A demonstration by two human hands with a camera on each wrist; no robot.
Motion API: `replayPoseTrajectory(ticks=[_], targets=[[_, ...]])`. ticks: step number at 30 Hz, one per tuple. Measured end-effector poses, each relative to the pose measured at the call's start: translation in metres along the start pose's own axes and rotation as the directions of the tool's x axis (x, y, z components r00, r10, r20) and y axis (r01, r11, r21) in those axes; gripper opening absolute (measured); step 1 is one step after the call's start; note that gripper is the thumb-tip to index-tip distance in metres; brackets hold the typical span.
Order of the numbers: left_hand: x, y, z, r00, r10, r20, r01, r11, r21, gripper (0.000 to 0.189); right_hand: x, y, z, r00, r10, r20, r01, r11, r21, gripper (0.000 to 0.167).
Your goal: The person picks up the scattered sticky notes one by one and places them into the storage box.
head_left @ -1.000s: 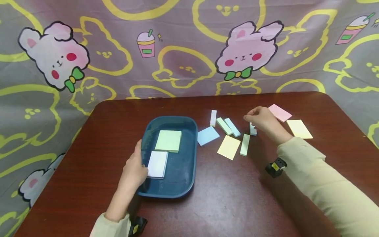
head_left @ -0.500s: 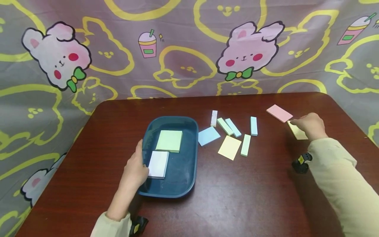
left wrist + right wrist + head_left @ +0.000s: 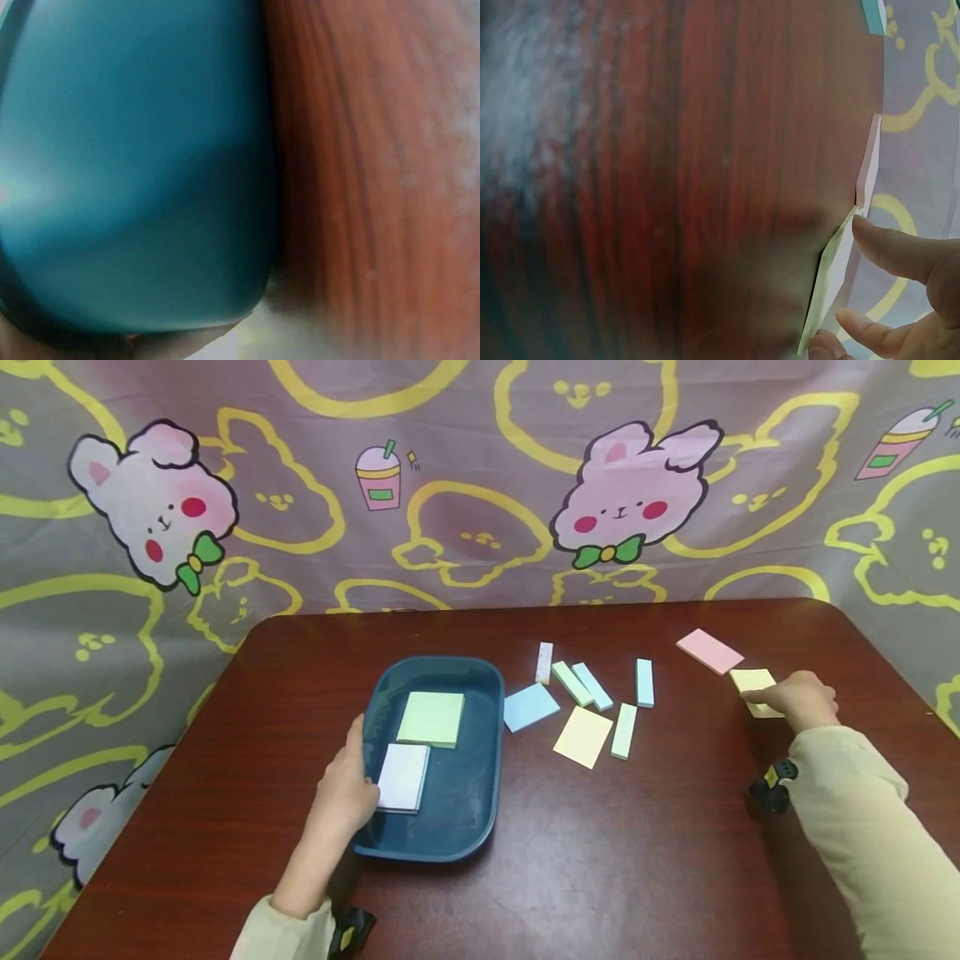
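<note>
My left hand (image 3: 343, 781) grips the left rim of a dark blue plastic tray (image 3: 468, 827), thumb over the inner side. Inside the tray lie a pale green sticky note pad (image 3: 431, 718) and a white pad (image 3: 402, 777). In the left wrist view the tray's wall (image 3: 142, 150) fills most of the left side. My right hand (image 3: 798, 697) is at a pale yellow sticky note pad (image 3: 750, 680) on the far right of the table. The right wrist view has its thumb and fingers spread apart along the yellow pad (image 3: 829, 277), fingertips right at it.
A pink pad (image 3: 709, 651) lies just beyond the yellow one. Between tray and right hand are a blue pad (image 3: 531, 707), another yellow pad (image 3: 582, 737) and several narrow strips, such as a blue strip (image 3: 644, 682) and a green strip (image 3: 623, 731). Patterned cloth (image 3: 465, 485) hangs behind the table.
My right hand has moved right from above the narrow blue strip to the far yellow pad, and shifted slightly nearer over the last half second. The left hand and tray stay put.
</note>
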State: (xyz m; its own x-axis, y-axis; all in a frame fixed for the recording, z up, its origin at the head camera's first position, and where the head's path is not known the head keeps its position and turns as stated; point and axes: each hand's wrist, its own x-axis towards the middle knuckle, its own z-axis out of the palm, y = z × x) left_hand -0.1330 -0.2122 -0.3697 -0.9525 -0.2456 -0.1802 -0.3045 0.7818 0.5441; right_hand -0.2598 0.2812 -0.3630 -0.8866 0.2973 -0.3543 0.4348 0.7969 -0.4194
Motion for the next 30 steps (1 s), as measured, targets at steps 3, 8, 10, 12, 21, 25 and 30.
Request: replayPoseTrajectory(ticks=[3,8,10,12,21,25,30], targets=[[0.000,0.000,0.000,1.000,0.003,-0.002,-0.003,1.000,-0.001,0.082,0.000,0.000,0.001,1.000,0.006,0.002,-0.006,1.000,0.009,0.075],[0.000,0.000,0.001,1.000,0.005,-0.004,-0.005,1.000,-0.004,0.082,0.001,0.003,0.002,1.000,0.000,0.010,0.001,1.000,-0.024,0.072],[0.000,0.000,0.001,1.000,0.004,-0.006,-0.005,1.000,-0.003,0.082,0.001,0.004,0.002,1.000,-0.008,0.010,0.009,0.999,-0.038,0.071],[0.000,0.000,0.000,1.000,0.006,-0.007,-0.006,1.000,-0.003,0.082,0.002,0.003,0.002,1.000,-0.003,0.010,0.004,1.000,-0.027,0.072],[-0.002,0.001,-0.001,1.000,0.006,-0.011,-0.006,1.000,-0.003,0.081,0.002,0.003,0.001,1.000,-0.005,-0.005,0.005,1.000,-0.013,0.073],[-0.003,0.001,-0.001,1.000,0.002,-0.011,-0.002,1.000,-0.003,0.082,0.003,0.008,0.000,0.992,-0.102,-0.068,0.099,0.994,-0.045,0.061],[-0.003,0.001,0.000,1.000,0.008,-0.012,-0.008,1.000,0.000,0.082,0.003,0.012,0.000,0.980,-0.130,-0.149,0.129,0.992,-0.015,0.051]])
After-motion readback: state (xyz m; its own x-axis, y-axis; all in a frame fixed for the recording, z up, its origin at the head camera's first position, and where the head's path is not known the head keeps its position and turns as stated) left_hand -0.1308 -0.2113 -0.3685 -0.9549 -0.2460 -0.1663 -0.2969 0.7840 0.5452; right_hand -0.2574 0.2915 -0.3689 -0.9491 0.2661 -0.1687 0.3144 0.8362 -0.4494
